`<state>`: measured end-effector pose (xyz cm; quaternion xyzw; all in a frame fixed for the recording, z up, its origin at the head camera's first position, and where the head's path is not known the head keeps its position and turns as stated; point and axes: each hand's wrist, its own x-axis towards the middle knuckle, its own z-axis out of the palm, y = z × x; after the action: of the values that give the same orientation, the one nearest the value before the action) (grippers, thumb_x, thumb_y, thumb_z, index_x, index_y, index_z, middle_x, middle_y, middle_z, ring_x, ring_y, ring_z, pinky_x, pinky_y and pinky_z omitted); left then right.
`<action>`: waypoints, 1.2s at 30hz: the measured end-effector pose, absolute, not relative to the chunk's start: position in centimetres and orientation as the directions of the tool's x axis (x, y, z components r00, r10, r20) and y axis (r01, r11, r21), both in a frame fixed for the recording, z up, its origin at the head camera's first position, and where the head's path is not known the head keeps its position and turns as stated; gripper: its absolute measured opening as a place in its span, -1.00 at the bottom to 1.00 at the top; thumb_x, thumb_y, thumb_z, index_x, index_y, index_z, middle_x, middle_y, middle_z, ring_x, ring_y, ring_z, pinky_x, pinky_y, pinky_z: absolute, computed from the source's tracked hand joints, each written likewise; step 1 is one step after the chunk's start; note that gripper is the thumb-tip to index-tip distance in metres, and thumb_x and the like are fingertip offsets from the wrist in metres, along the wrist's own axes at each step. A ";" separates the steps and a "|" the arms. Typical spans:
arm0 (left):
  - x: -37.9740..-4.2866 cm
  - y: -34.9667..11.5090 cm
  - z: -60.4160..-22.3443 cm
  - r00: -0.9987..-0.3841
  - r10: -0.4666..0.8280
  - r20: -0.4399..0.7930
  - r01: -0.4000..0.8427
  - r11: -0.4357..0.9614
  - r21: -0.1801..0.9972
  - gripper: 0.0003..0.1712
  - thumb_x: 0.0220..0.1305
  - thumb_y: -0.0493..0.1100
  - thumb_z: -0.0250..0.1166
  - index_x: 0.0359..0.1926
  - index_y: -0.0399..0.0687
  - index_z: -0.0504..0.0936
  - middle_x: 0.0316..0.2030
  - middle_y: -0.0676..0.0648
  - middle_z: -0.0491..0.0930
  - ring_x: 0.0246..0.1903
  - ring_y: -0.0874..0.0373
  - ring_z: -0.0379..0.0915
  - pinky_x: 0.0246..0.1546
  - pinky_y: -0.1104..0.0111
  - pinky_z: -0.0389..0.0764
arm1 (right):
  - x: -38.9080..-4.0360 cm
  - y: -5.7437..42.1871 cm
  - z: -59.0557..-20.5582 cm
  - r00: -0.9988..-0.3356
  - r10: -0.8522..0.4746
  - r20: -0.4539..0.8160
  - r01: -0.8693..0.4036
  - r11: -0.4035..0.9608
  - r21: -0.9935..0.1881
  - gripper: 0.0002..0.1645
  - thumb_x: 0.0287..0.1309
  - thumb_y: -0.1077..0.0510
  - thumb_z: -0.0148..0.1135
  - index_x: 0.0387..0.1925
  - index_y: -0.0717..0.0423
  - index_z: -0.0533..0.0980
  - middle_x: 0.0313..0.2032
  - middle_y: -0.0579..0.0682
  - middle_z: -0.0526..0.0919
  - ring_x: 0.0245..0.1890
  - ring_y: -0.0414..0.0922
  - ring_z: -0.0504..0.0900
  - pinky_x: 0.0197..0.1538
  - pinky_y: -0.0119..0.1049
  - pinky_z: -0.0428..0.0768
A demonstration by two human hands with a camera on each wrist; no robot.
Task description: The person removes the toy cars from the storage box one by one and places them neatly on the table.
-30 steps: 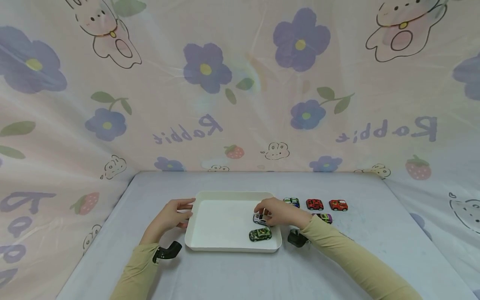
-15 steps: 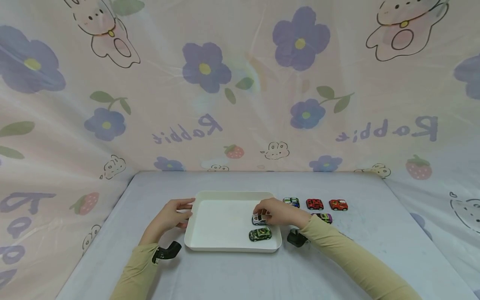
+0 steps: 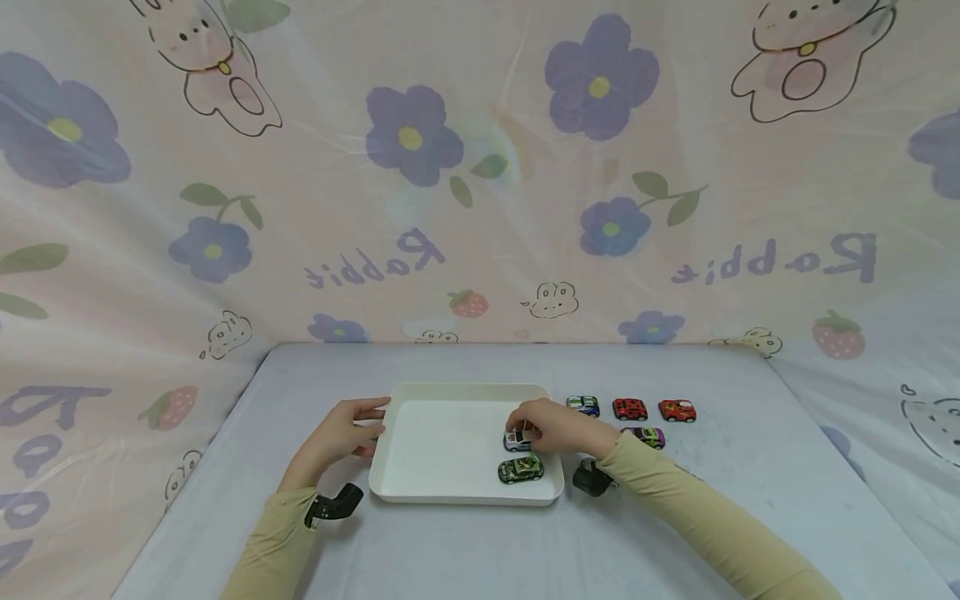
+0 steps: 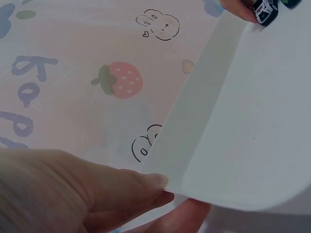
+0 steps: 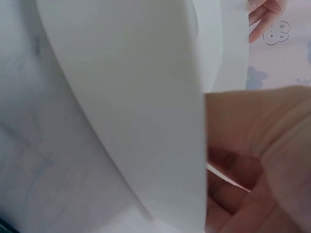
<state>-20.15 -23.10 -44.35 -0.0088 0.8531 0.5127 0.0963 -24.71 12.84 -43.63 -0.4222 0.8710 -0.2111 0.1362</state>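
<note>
A shallow white tray (image 3: 442, 446) lies on the table. My left hand (image 3: 337, 433) touches its left rim with fairly straight fingers; in the left wrist view the thumb (image 4: 153, 182) rests at the tray's corner. Inside the tray, near its right side, my right hand (image 3: 558, 423) pinches a white and black toy car (image 3: 516, 441), partly covered by the fingers. Just in front of it stands a green camouflage toy car (image 3: 521, 469). In the right wrist view the tray wall (image 5: 131, 107) hides the toy cars and the fingertips of the right hand (image 5: 257, 150).
Right of the tray stand a white, blue and green toy car (image 3: 583, 406), a red black-spotted toy car (image 3: 629, 409), another red toy car (image 3: 677, 410) and a purple and green one (image 3: 649, 437), partly behind the right arm. A printed curtain (image 3: 480, 208) hangs behind the table.
Over the last second the white toy car has shifted slightly left in the tray along with my right fingers. My left hand stays on the rim.
</note>
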 end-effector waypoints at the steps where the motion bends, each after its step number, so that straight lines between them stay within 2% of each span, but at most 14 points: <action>1: -20.2 -23.1 -44.3 -0.981 0.085 -0.173 -0.113 0.473 0.874 -0.41 0.26 -0.41 0.21 0.32 -0.23 0.36 0.13 -0.40 0.44 -0.44 0.03 0.58 -0.52 0.24 0.64 | -24.7 12.9 -43.7 -0.604 -0.795 -0.058 -0.680 0.552 -0.483 -0.52 -0.09 0.55 0.23 -0.10 0.14 0.60 -0.29 -0.08 0.55 -0.40 -0.23 0.40 -0.35 -0.40 0.42; 8: -20.1 -23.2 -44.5 -0.981 0.097 -0.167 -0.102 0.471 0.876 -0.40 0.27 -0.41 0.21 0.33 -0.24 0.35 0.13 -0.40 0.43 -0.46 0.04 0.57 -0.53 0.24 0.64 | -24.9 13.1 -43.6 -0.592 -0.805 -0.028 -0.693 0.526 -0.493 -0.51 -0.09 0.54 0.20 -0.09 0.11 0.60 -0.30 -0.11 0.55 -0.36 -0.21 0.44 -0.32 -0.40 0.46; 15: -20.1 -23.1 -44.4 -0.983 0.087 -0.162 -0.102 0.474 0.874 -0.41 0.27 -0.40 0.21 0.33 -0.22 0.36 0.13 -0.39 0.44 -0.47 0.04 0.56 -0.53 0.24 0.64 | -25.0 14.0 -42.0 -0.584 -0.811 0.024 -0.696 0.485 -0.529 -0.57 0.01 0.48 0.22 -0.06 0.12 0.59 -0.20 -0.09 0.58 -0.28 -0.15 0.50 -0.25 -0.33 0.53; 20: -20.0 -23.1 -44.1 -0.983 0.088 -0.161 -0.101 0.472 0.876 -0.41 0.27 -0.41 0.20 0.33 -0.22 0.36 0.13 -0.39 0.43 -0.45 0.02 0.57 -0.52 0.24 0.64 | -25.1 15.2 -40.8 -0.582 -0.812 0.045 -0.685 0.459 -0.566 -0.55 0.03 0.48 0.20 -0.02 0.12 0.57 -0.14 -0.09 0.60 -0.31 -0.13 0.49 -0.29 -0.30 0.54; 31: -20.0 -23.2 -44.2 -0.982 0.093 -0.167 -0.104 0.475 0.874 -0.40 0.26 -0.41 0.22 0.33 -0.23 0.35 0.13 -0.40 0.43 -0.41 0.03 0.58 -0.51 0.23 0.65 | -25.1 19.7 -39.6 -0.644 -0.762 0.068 -0.661 0.510 -0.550 -0.56 0.10 0.40 0.20 0.05 0.12 0.54 -0.08 -0.10 0.59 -0.30 -0.12 0.47 -0.26 -0.27 0.52; 36: -20.0 -23.2 -44.2 -0.981 0.093 -0.169 -0.106 0.475 0.874 -0.40 0.26 -0.42 0.22 0.32 -0.24 0.35 0.13 -0.40 0.43 -0.44 0.03 0.57 -0.51 0.24 0.64 | -25.1 22.3 -39.5 -0.686 -0.725 0.065 -0.621 0.536 -0.572 -0.55 0.12 0.41 0.19 0.08 0.17 0.52 -0.02 -0.04 0.60 -0.18 -0.10 0.52 -0.15 -0.19 0.57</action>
<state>-20.04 -23.19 -44.21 -0.0039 0.8533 0.5123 0.0969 -25.13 22.30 -39.47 -0.3859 0.8717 -0.2880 0.0905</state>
